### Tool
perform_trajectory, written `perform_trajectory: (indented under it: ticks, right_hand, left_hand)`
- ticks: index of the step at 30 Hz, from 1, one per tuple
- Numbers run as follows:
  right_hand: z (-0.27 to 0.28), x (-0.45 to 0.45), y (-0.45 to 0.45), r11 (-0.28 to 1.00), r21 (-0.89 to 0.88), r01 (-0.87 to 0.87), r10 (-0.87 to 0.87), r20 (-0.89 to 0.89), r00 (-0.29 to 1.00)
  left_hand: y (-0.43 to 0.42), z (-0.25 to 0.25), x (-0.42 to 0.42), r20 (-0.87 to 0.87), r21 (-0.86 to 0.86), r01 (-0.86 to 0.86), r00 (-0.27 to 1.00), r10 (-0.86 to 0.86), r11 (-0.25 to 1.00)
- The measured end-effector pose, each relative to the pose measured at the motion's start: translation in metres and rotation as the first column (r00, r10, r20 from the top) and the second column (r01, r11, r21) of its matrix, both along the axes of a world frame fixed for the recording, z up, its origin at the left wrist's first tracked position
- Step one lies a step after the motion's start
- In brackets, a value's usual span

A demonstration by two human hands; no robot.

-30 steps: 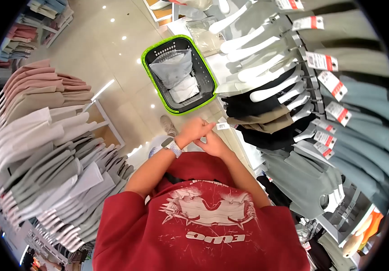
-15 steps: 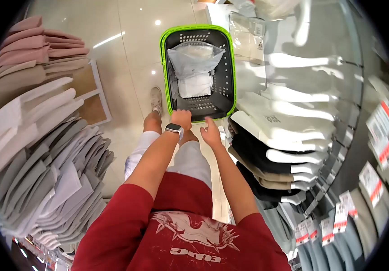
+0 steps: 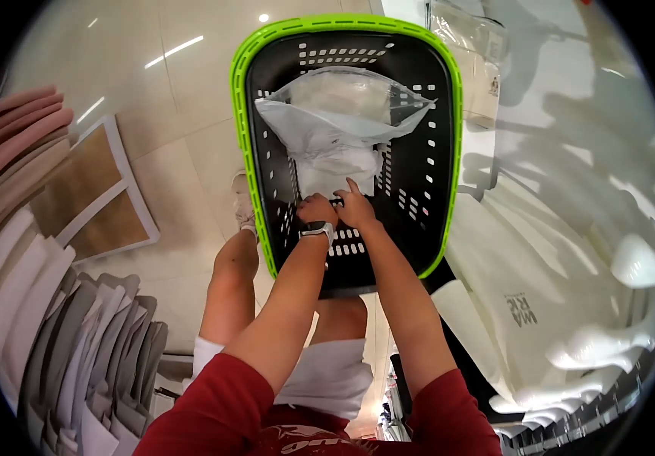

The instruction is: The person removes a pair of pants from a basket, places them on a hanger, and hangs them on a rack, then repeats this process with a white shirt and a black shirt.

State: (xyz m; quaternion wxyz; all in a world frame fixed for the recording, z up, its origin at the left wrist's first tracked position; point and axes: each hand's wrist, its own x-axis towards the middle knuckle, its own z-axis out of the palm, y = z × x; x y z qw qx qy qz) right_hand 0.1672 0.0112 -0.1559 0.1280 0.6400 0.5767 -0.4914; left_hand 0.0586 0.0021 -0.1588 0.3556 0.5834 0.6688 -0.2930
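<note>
In the head view, a black shopping basket [image 3: 267,228] with a bright green rim fills the centre. Inside it lie a clear zip-top plastic bag [image 3: 343,102] with a pale content and a folded white item [image 3: 335,171], partly covered by the bag. My left hand [image 3: 317,210], with a watch on its wrist, is closed over a short dark bar that looks like the basket handle [image 3: 336,202]. My right hand [image 3: 355,208] is right beside it, index finger stretched out, thumb near the bar. Its other fingers are partly hidden.
Folded grey and white garments [image 3: 88,349] and pink ones [image 3: 27,133] are stacked at left, beside a framed panel [image 3: 92,201]. White garments [image 3: 533,296] hang at right. A packaged item [image 3: 472,61] lies on a white surface at upper right.
The basket looks much larger and nearer. My hands, earlier at its near rim, now appear over its inside. My right hand has come close beside my left.
</note>
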Motion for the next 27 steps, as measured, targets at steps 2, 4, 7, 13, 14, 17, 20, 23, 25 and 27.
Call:
perform_trajectory:
  ticks: [2, 4, 7, 13, 14, 17, 20, 23, 25, 27]
  right_hand:
    - [-0.023, -0.001, 0.016, 0.995, -0.032, 0.095, -0.095, 0.011, 0.995]
    - [-0.062, 0.001, 0.023, 0.982, -0.102, 0.162, -0.163, -0.005, 0.987]
    - [-0.107, -0.016, 0.019, 0.984, -0.052, 0.171, -0.175, -0.084, 0.981]
    - [-0.169, -0.046, -0.002, 0.763, 0.197, 0.615, -0.611, -0.091, 0.787]
    - [-0.147, -0.038, 0.009, 0.763, 0.117, 0.635, -0.634, -0.053, 0.771]
    - [-0.103, -0.024, 0.015, 0.695, 0.051, 0.717, -0.715, -0.051, 0.697]
    - [-0.063, -0.018, 0.010, 0.578, 0.151, 0.802, -0.798, -0.102, 0.594]
    - [0.008, -0.004, -0.010, 0.362, -0.058, 0.930, -0.932, -0.004, 0.363]
    - [0.073, 0.005, -0.028, 0.302, -0.233, 0.925, -0.953, -0.056, 0.297]
    - [0.162, 0.006, -0.045, 0.217, -0.476, 0.852, -0.976, -0.078, 0.205]
  left_hand:
    - [0.004, -0.020, 0.004, -0.088, -0.115, -0.204, 0.977, 0.195, 0.972]
    - [-0.004, -0.044, 0.007, -0.101, -0.078, -0.163, 0.983, 0.155, 0.984]
    - [-0.002, -0.047, 0.007, -0.034, -0.115, -0.188, 0.982, 0.185, 0.975]
    - [-0.003, -0.052, 0.007, -0.010, -0.030, -0.231, 0.973, 0.230, 0.973]
    - [-0.004, -0.053, 0.009, 0.007, 0.006, -0.242, 0.970, 0.242, 0.970]
    - [-0.005, -0.045, 0.007, 0.086, -0.030, -0.291, 0.952, 0.293, 0.956]
    - [0.005, -0.025, 0.006, 0.128, -0.133, -0.451, 0.875, 0.467, 0.882]
    - [-0.019, -0.060, -0.009, 0.124, -0.488, -0.813, 0.296, 0.947, 0.318]
    - [0.028, 0.040, -0.006, -0.110, -0.670, -0.728, -0.096, 0.989, -0.146]
    - [0.013, 0.060, -0.006, -0.093, -0.867, -0.395, -0.468, 0.879, -0.302]
